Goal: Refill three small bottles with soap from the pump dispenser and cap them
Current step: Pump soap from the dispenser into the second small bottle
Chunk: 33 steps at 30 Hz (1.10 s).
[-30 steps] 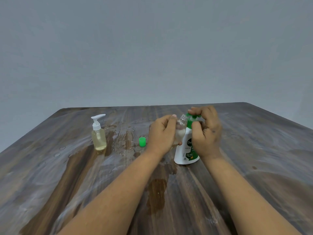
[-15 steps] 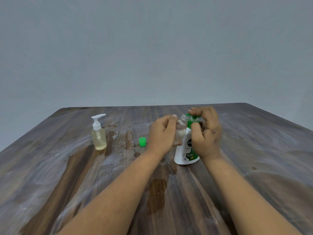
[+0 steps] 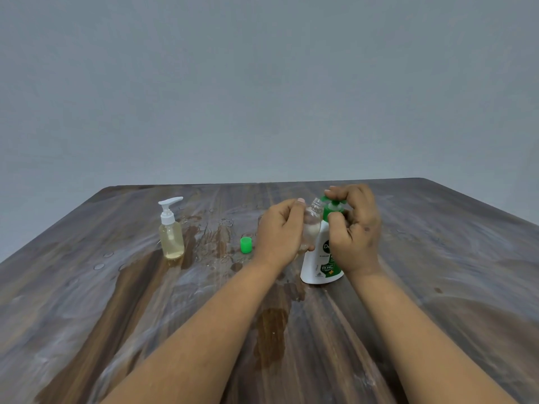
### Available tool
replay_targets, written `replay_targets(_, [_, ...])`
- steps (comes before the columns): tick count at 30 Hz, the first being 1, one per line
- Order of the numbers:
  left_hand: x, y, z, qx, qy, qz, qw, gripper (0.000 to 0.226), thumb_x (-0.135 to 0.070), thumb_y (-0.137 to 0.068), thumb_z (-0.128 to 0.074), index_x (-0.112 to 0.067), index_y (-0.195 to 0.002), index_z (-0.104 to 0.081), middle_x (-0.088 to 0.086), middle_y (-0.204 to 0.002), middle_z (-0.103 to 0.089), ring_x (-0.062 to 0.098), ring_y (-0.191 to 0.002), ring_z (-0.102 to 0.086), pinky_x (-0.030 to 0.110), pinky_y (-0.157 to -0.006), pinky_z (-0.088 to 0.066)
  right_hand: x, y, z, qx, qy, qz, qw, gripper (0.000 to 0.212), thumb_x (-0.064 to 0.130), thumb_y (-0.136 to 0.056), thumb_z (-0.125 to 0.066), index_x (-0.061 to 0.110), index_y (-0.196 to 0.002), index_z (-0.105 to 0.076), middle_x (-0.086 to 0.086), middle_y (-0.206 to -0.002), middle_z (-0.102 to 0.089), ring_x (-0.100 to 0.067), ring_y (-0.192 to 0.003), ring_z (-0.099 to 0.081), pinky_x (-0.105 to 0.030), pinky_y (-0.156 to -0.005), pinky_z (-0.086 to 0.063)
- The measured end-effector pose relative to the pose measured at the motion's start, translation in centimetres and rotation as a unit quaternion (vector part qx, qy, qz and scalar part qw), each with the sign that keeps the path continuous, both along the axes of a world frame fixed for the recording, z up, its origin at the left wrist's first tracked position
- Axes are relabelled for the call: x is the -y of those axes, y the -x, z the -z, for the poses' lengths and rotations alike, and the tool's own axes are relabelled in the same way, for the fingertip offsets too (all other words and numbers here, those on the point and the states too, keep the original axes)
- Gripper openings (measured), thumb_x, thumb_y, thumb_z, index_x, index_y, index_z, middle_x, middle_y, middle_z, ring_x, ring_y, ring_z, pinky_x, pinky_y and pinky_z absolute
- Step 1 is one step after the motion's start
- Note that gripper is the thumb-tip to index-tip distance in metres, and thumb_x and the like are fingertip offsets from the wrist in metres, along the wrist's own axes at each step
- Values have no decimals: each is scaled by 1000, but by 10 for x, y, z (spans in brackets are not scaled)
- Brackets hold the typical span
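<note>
one clear small bottle [image 3: 311, 227] gripped in left hand [image 3: 280, 228], beside right hand [image 3: 354, 228] clutching green pump [image 3: 332, 206]

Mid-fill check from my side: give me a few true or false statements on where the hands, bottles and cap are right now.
1. The left hand holds a small clear bottle at the dispenser. True.
2. The right hand rests flat on the table. False: it is curled over the green pump.
3. The green cap is on the held bottle. False: it lies on the table.
4. A white-pump bottle stands upright at left. True.
5. The dispenser lies on its side. False: it is upright.
</note>
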State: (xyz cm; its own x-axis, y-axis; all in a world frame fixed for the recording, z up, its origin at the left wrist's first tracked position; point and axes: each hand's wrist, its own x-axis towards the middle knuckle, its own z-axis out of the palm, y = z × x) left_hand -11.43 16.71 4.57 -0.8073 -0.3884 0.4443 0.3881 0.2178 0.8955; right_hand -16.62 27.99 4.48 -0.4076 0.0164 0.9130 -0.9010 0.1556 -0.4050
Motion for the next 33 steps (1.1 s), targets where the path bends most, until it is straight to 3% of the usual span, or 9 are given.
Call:
replay_targets(4, [0, 0, 0, -2, -12, 13, 1000, 42, -23, -102, -47, -13, -64, -57, -13, -55, -58, 6, -50, -57, 36, -44, -56, -2, -1, 0, 3, 1, -26, 1000, 37, 12, -71, -42, 6, -101, -64, 10, -99, -53, -10, -95, -56, -42, -71, -53])
replay_targets(6, [-1, 0, 1, -2, -15, 15, 1000, 42, -24, -102, -47, -14, -64, -58, -12, -56, -59, 6, -51, -58, 35, -45, -56, -3, 0, 1, -1, -4, -23, 1000, 37, 12, -72, -42, 7, -100, -65, 5, -99, -55, -5, -95, -55, -36, -72, -53])
replay_targets(10, [0, 1, 0, -4, 1, 4, 1000, 48, -23, -102, -46, -23, -54, -54, -13, -51, -54, 10, -51, -55, 49, -52, -59, -1, 0, 0, 8, -9, -4, 1000, 31, 7, -70, -43, 7, -91, -66, -2, -94, -58, 5, -90, -53, -15, -70, -43])
replay_targets(13, [-1, -1, 0, -6, -5, 7, 1000, 43, -23, -102, -47, -15, -61, -57, -12, -54, -58, 9, -51, -58, 40, -46, -57, 0, 0, 0, 15, -7, 4, 1000, 28, 2, -68, -44, 5, -87, -65, -5, -91, -59, 8, -89, -52, -9, -73, -40])
replay_targets(16, [-1, -1, 0, -4, -15, 10, 1000, 41, -22, -102, -47, -10, -64, -58, -10, -56, -60, 10, -52, -60, 31, -43, -53, 0, -1, -1, 6, -2, -4, 1000, 33, 9, -70, -41, 4, -93, -65, 4, -93, -56, 4, -90, -52, -23, -73, -49])
replay_targets(19, [0, 0, 0, -8, -4, 8, 1000, 42, -22, -102, -46, -11, -63, -58, -10, -56, -58, 14, -55, -59, 39, -46, -56, -1, -1, -1, 2, 4, -20, 1000, 38, 13, -70, -41, 5, -99, -64, 16, -99, -51, -1, -93, -53, -38, -71, -53])
replay_targets(27, [-1, 1, 0, -4, -17, 12, 1000, 42, -23, -102, -47, -15, -62, -58, -12, -55, -60, 5, -51, -59, 31, -44, -54, -1, 2, -1, 14, 0, -7, 1000, 26, 10, -71, -42, 10, -86, -63, -2, -90, -58, 6, -87, -53, -11, -72, -42])
replay_targets(31, [-1, 0, 0, -1, -18, 13, 1000, 41, -24, -102, -47, -13, -64, -57, -13, -55, -59, 3, -51, -58, 32, -44, -55, -2, 1, 0, 15, 6, -12, 1000, 31, 8, -71, -43, 7, -93, -64, 3, -94, -55, 1, -90, -53, -28, -70, -50])
replay_targets(33, [-1, 1, 0, 0, -21, 16, 1000, 41, -24, -102, -47, -14, -64, -58, -12, -57, -60, 4, -50, -58, 36, -46, -57, -2, 1, 0, 9, 6, -16, 1000, 34, 9, -71, -43, 4, -97, -64, 4, -96, -55, 0, -92, -54, -28, -73, -50])
